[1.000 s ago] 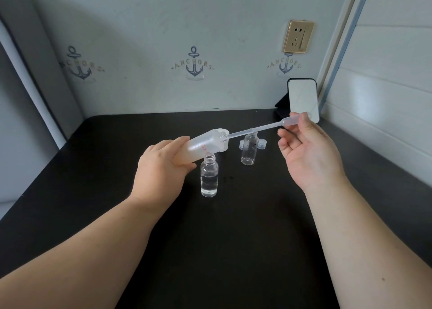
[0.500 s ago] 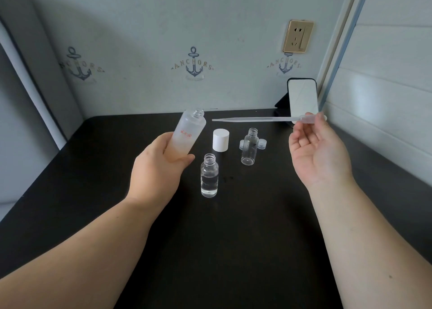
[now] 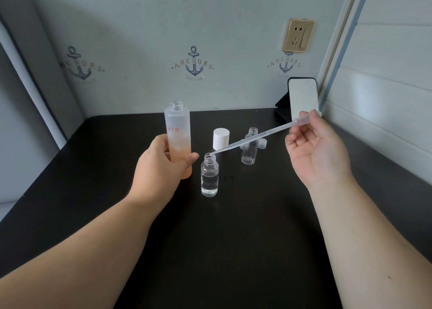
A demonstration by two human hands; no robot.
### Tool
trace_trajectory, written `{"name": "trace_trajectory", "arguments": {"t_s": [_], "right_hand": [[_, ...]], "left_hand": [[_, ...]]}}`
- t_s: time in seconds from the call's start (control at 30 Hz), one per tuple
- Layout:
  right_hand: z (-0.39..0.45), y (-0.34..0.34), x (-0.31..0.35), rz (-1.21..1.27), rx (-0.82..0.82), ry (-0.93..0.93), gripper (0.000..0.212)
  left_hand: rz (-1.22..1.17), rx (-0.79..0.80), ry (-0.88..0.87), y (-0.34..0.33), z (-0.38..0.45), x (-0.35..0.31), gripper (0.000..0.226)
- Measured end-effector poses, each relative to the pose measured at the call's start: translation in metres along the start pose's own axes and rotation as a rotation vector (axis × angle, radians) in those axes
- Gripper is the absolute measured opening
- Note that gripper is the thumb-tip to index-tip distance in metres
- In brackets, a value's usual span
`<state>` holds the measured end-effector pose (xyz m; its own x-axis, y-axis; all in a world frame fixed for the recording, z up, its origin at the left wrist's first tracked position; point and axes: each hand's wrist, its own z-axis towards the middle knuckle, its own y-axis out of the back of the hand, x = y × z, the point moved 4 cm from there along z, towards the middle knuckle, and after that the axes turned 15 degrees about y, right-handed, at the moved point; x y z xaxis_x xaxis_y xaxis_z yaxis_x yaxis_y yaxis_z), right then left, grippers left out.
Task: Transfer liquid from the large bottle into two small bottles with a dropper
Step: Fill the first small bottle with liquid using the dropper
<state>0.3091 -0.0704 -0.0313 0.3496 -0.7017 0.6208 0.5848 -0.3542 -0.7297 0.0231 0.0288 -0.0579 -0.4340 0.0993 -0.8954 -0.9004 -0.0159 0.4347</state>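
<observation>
Large bottle [image 3: 178, 131], uncapped and upright, is gripped by the left hand [image 3: 161, 168] just left of the nearer small bottle [image 3: 209, 175]. The right hand [image 3: 314, 154] pinches the dropper [image 3: 264, 134] by its bulb, tip at that bottle's mouth. Behind it stand 1 white cap [image 3: 221, 138] and the other small bottle [image 3: 249, 147].

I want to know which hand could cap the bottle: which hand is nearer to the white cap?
Left. The left hand grips the large bottle just left of the white cap. The right hand pinches the dropper farther off, to the cap's right.
</observation>
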Motion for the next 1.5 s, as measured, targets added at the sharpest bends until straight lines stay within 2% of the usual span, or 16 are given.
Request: {"name": "trace_trajectory", "arguments": {"t_s": [0.27,0.43,0.5,0.57,0.67,0.83,1.03,1.27,1.5], "right_hand": [[0.003,0.002,-0.002,-0.017,0.011,0.016,0.016],[0.004,0.003,-0.002,-0.018,0.01,0.021,0.016],[0.004,0.002,-0.002,-0.02,0.022,0.022,0.018],[0.003,0.003,-0.001,-0.024,0.03,0.027,0.019],[0.003,0.003,-0.002,-0.029,0.031,0.029,0.019],[0.003,0.001,-0.001,-0.031,0.052,0.044,0.022],[0.001,-0.002,0.002,-0.056,0.041,0.063,0.025],[-0.001,-0.005,0.004,-0.057,0.051,0.078,0.027],[-0.001,-0.005,0.006,-0.068,0.034,0.094,0.022]], "left_hand": [[-0.131,0.115,0.077,0.004,-0.005,0.004,0.04],[-0.174,-0.114,0.061,0.022,-0.012,-0.004,0.029],[-0.17,-0.141,0.017,0.025,-0.018,-0.007,0.025],[-0.165,-0.08,-0.043,0.023,-0.024,-0.01,0.026],[-0.13,0.094,-0.139,0.015,-0.033,-0.013,0.024],[0.098,0.36,-0.174,-0.004,-0.035,-0.014,0.041],[0.329,0.32,-0.215,-0.015,-0.03,-0.011,0.04],[0.368,0.281,-0.253,-0.018,-0.027,-0.008,0.028],[0.344,0.309,-0.292,-0.019,-0.028,-0.009,0.022]]}}
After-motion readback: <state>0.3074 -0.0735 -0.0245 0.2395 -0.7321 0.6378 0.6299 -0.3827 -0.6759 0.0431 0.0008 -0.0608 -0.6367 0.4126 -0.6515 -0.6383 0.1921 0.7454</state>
